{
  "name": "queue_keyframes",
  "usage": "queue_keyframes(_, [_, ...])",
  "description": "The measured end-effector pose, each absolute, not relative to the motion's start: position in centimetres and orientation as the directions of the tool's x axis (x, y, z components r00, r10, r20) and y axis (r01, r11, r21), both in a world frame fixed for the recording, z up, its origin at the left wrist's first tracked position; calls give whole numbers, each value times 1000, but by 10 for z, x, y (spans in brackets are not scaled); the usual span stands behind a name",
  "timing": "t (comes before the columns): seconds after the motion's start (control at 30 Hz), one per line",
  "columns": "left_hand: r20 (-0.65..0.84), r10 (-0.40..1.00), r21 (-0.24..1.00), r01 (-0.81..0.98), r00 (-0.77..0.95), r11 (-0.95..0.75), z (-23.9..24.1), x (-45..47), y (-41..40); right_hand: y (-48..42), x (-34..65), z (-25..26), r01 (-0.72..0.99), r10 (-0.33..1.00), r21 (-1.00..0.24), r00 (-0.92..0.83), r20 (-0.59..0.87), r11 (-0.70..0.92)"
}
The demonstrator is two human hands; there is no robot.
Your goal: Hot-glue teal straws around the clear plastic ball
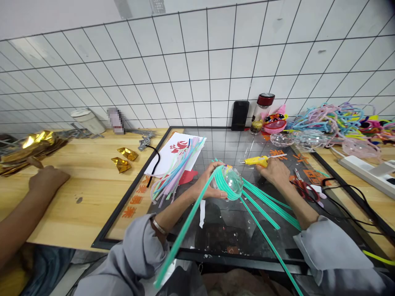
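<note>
My left hand (207, 186) is closed round a clear plastic ball (232, 182) with teal pipe cleaners (262, 207) wrapped over it; their long ends trail toward me across the glass mat (216, 142). My right hand (275, 171) rests on the mat, fingers curled on the handle of a yellow glue gun (258, 160) that lies pointing left.
Pastel pipe cleaners (174, 170) lie on white paper at the left of the mat. Red scissors (304, 187), black cables and a power strip (367, 170) sit to the right. Another person's hand (46, 179) rests on the wooden table near gold foil pieces (123, 160). A phone (240, 115) and jar (261, 113) lean at the wall.
</note>
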State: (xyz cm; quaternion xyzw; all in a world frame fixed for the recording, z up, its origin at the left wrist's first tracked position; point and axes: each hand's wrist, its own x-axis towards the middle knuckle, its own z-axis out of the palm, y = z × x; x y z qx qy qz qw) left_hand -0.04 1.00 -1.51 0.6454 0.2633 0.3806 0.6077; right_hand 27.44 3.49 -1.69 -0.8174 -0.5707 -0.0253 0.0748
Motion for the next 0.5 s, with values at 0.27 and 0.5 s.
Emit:
queue_keyframes(0.27, [186,783,982,-125,593,-139,-15,-2,11,15,273,2,923,813,-364,305,496,-123])
queue_keyframes(0.5, [190,794,981,-88,577,-171,-13,-2,11,-19,242,6,905,536,-329,143,832,269])
